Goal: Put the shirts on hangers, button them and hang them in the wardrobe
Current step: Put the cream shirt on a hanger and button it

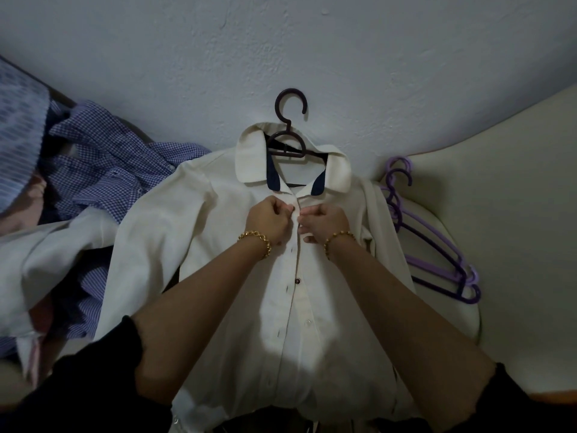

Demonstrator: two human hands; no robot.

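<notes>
Two bare hands meet at the chest of a shirt, working a button near the top. The left hand (271, 222) is curled, with its thumb and fingertips pinching the left front edge just below the collar. The right hand (326, 220) is curled the same way and pinches the right front edge. The two sets of knuckles almost touch. The fingers hide the button between them, so I cannot tell whether it has gone through its hole. Each wrist wears a gold chain bracelet (256, 242).

The cream shirt (218, 245) lies flat on its back, with its collar at the far end and its hem at the near edge. It is already on a dark hanger (288, 135), whose hook points away towards a pale wall (281, 42).

The step in hand looks like buttoning, begun at the top. Nearer along the front, a dark button (297, 280) and a pale button (309, 321) appear unfastened beside their holes. The next move would likely be to finish this button, then shift both pinches one button nearer while keeping the two front edges lined up.

Outward to the left is a heap of blue checked shirts (109, 164), with a white garment (53, 257) nearer. To the right, several purple hangers (434, 245) lie just beside the shirt's sleeve on a cream cushion (499, 214). No wardrobe is in view.
</notes>
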